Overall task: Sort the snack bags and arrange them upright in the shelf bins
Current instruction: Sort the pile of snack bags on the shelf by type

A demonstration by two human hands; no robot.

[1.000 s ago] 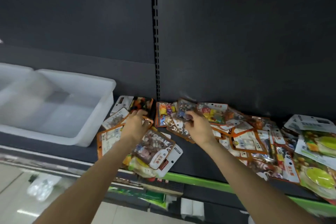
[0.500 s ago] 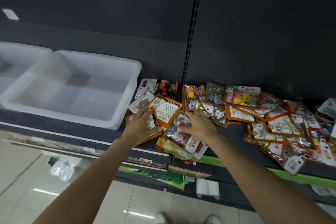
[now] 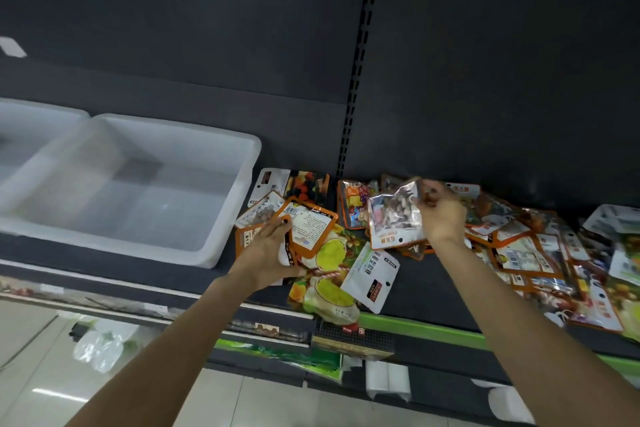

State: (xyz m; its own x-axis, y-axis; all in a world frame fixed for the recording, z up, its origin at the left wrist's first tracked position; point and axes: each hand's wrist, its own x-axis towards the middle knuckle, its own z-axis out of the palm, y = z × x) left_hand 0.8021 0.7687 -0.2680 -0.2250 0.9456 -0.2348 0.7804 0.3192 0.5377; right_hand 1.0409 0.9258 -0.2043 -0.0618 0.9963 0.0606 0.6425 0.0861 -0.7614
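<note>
A heap of small orange-edged snack bags (image 3: 519, 253) lies flat across the dark shelf. My left hand (image 3: 268, 255) grips a few orange bags, the top one (image 3: 310, 227) showing its white label side. My right hand (image 3: 440, 215) pinches a clear-fronted bag (image 3: 393, 218) by its upper corner and holds it lifted above the heap. A white plastic bin (image 3: 221, 218) stands on the shelf to the left of the bags, with nothing inside. A second white bin (image 3: 31, 121) adjoins it at the far left.
Larger bags with yellow-green fruit pictures (image 3: 329, 284) hang over the shelf's front edge (image 3: 426, 328). A slotted upright (image 3: 358, 55) runs down the dark back panel. Below are a lower shelf and a tiled floor with a plastic bag (image 3: 100, 347).
My right hand has lifted the clear-fronted bag off the pile and raised it to the right. My left hand has gathered the orange bags into its grip. The view has shifted right.
</note>
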